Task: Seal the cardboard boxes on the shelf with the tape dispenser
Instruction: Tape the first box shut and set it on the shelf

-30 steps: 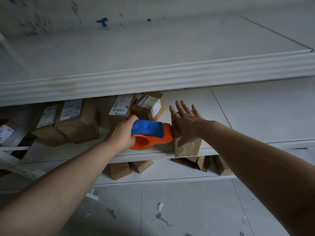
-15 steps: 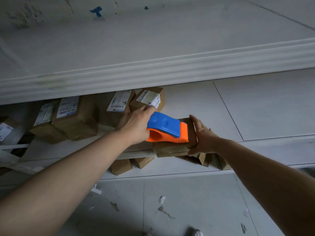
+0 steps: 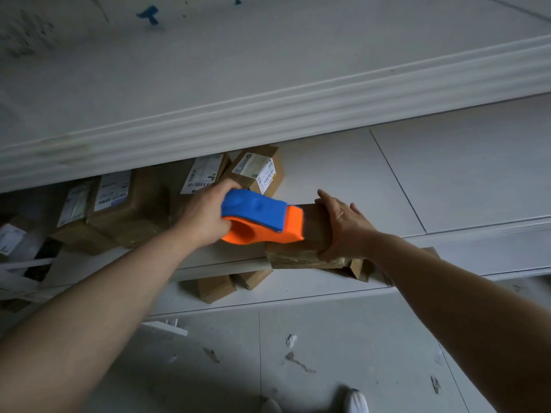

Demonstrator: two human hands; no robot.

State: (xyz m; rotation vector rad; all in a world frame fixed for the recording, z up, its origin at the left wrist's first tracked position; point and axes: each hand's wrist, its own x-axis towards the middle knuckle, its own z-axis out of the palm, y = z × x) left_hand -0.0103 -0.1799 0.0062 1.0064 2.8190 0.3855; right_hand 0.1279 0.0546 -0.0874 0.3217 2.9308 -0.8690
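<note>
While we looked down over both forearms, the white upper shelf board (image 3: 268, 70) filled the top half of the frame, its ribbed front edge slanting from centre left up to the right edge. Beneath it we saw the grey floor (image 3: 298, 362) across the bottom and the middle shelf (image 3: 447, 180) as a pale band through the centre. A lower shelf (image 3: 298, 292) showed just under that.

Several labelled boxes (image 3: 131, 210) crowded the middle shelf at centre left, partly in the shadow of the board above. At frame centre one plain cardboard box (image 3: 313, 251) lay at the middle shelf's front edge, its near face (wrapped in glossy tape) hanging out past the lip.

On top of that box sat the tape dispenser (image 3: 262, 222), blue above and orange below, its orange nose against the box's top near the left end. Our left hand (image 3: 202, 216) was wrapped around the dispenser's rear, fingers curled tightly on it. Our right hand (image 3: 343, 231) clasped the box's right end, fingers over the top and thumb on the near face.

Two small boxes (image 3: 214, 289) stood on the lower shelf just left of centre. A white shoe (image 3: 356, 400) poked in at the bottom edge, and paper scraps (image 3: 290, 339) dotted the floor.
</note>
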